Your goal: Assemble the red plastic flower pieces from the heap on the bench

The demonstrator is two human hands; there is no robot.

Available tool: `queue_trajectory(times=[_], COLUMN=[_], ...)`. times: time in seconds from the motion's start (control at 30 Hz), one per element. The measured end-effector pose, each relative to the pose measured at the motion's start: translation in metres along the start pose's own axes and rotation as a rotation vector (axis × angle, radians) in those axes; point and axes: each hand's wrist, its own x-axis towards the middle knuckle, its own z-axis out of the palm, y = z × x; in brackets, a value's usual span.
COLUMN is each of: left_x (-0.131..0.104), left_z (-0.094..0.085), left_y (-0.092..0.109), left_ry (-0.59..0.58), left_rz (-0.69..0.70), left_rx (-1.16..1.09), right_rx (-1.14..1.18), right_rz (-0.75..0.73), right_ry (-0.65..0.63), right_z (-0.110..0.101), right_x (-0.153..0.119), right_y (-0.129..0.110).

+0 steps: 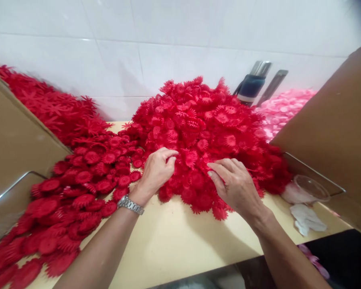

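The left hand (pixel 160 167) and right hand (pixel 237 184) are at the near side of the red flower-shaped pieces (pixel 195 120) heaped on the surface (pixel 168 245); whether the curled fingers (pixel 169 153) clamp one cannot be determined.

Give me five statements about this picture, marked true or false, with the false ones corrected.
1. A metal watch is on the left wrist. True.
2. Both hands wear gloves. False: the left hand and right hand are bare.
3. A dark bottle is beyond the red heap. True.
4. Pink pieces lie left of the red heap. False: the pink pieces lie to its right.
5. A crumpled white item lies right of the right hand. True.
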Motion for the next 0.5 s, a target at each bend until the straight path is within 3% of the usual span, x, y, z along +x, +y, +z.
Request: queue_trajectory(times=[0.1,0.2,0.37,0.5], left_x=[-0.004,-0.022,-0.098,-0.162], left_z=[-0.010,-0.030,-0.067,-0.087], left_y=[0.006,0.014,0.018,0.011], left_ry=[0.060,0.124,0.342,0.651], left_rz=[0.002,-0.013,-0.297,-0.484], left_rx=[-0.004,-0.020,-0.096,-0.160], right_rx=[0.004,0.024,0.141,0.291], right_rz=[0.000,-0.015,-0.104,-0.253], right_ry=[0.020,0.048,0.042,-0.024], right_z=[-0.005,-0.010,-0.011,0.002], right_x=[-0.009,-0.019,-0.046,-0.058], right_y=[0.003,0.003,-0.017,-0.048])
